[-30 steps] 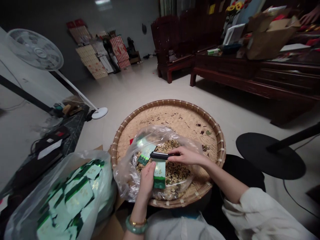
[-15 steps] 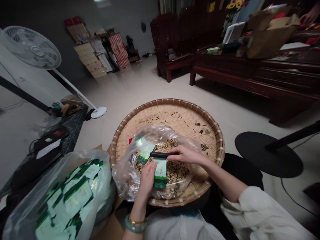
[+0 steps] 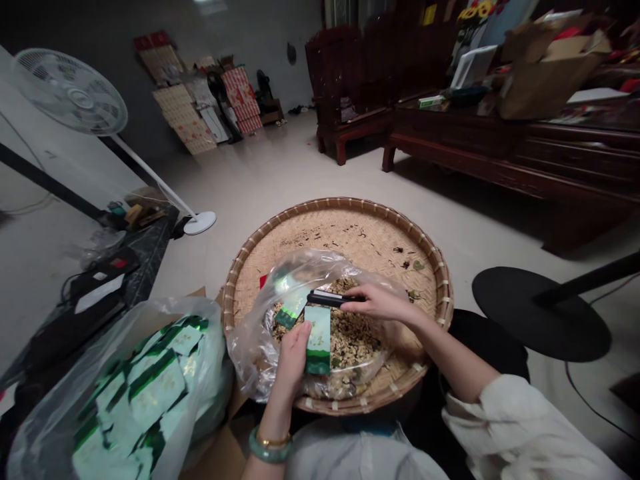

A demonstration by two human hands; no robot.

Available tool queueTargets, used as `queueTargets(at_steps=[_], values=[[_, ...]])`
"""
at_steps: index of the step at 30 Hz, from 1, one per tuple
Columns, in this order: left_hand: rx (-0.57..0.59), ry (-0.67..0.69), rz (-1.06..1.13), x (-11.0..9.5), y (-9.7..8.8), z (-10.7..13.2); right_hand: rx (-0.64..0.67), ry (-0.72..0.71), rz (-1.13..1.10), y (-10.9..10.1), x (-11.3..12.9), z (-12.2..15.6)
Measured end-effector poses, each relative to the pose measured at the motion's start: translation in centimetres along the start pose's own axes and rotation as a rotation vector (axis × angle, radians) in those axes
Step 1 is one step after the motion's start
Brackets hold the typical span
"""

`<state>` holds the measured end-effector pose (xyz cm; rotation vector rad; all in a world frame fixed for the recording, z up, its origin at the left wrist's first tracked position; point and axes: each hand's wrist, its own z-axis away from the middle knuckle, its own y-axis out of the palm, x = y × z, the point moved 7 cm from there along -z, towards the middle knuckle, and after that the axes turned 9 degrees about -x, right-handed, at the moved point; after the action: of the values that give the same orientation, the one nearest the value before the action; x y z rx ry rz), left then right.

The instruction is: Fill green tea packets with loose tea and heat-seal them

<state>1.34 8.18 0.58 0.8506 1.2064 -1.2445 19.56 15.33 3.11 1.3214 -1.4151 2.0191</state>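
We saw the left hand (image 3: pixel 293 365) gripping a green-and-white packet (image 3: pixel 319 340) upright; the right hand (image 3: pixel 383 301) pinched a black bar tool (image 3: pixel 327 299) just above it, both over a plastic bag (image 3: pixel 255 360) of dried leaves (image 3: pixel 350 347) in a round bamboo tray (image 3: pixel 350 230).

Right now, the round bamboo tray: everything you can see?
The round woven bamboo tray is a wide, shallow basket of pale tan strips, with a thick rim bound at intervals. Dark flecks lie scattered on its weave. A clear plastic bag of crumbly brown material sits on its near half and bulges over the rim at left. The left hand, holding a green-and-white packet, and the right hand, holding a black bar, reach over it. Its support is hidden.
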Motion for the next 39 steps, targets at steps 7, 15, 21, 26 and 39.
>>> queueTargets(at_steps=[7,15,21,26,39], values=[[0.061,-0.001,-0.013,0.1,0.4,0.5,-0.265,0.015,0.26,-0.8,-0.7,-0.1],[0.154,0.06,-0.157,-1.0,2.5,1.3,-0.206,-0.325,0.059,3.2,4.4,0.6],[0.044,0.007,0.051,-2.0,0.2,1.6,-0.17,-0.154,-0.299,3.0,2.6,0.2],[-0.555,0.287,0.738,-5.7,-9.5,2.7,-0.146,0.063,-0.543,2.9,0.3,-0.3],[-0.192,0.299,-0.783,-1.9,-2.9,-5.1,-0.093,-0.14,0.258,4.3,1.1,-0.3]])
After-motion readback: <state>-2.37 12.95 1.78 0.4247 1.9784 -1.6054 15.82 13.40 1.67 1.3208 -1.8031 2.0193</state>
